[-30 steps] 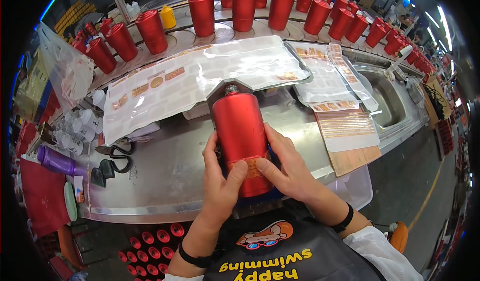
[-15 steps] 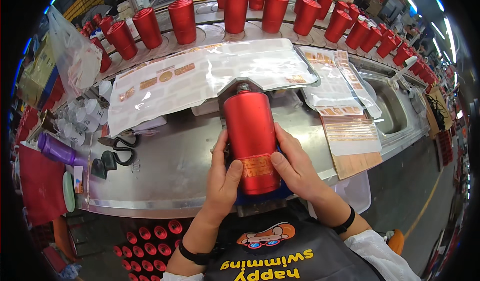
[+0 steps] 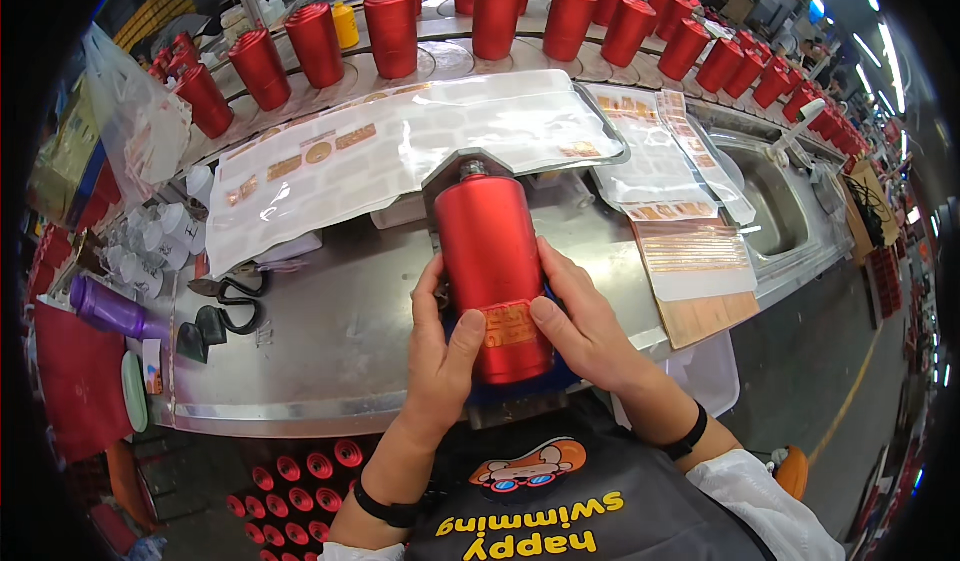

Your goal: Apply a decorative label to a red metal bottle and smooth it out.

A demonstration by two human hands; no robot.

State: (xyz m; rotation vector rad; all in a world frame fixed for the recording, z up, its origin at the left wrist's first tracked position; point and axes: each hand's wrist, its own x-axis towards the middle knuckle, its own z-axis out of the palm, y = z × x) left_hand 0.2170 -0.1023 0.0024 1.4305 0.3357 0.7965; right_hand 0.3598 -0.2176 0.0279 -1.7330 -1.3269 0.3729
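Observation:
A matte red metal-looking bottle (image 3: 488, 236) lies on its back in a holder (image 3: 462, 161) at the front of the bench, its neck pointing away from me. Around its lower part runs a gold patterned label (image 3: 510, 325). My left hand (image 3: 440, 356) grips the bottle's left side, thumb at the label's left edge. On the opposite side my right hand (image 3: 585, 331) holds it, with the thumb pressing the label's right edge. Fingers of both hands are curved along the bottle's sides and partly hidden. Blue padding shows beneath the bottle.
Clear sheets with gold labels (image 3: 400, 151) lie behind the holder. Black-handled scissors (image 3: 240, 291) and a purple cup (image 3: 105, 306) are at left. A sink (image 3: 770, 211) is at right. Red bottles (image 3: 390, 36) stand on a curved conveyor beyond; more stand below the bench.
The bottle has turned about its length, so another part of the gold label faces up. Conveyor bottles have shifted right, and a yellow bottle now shows among them. Both hands keep hold.

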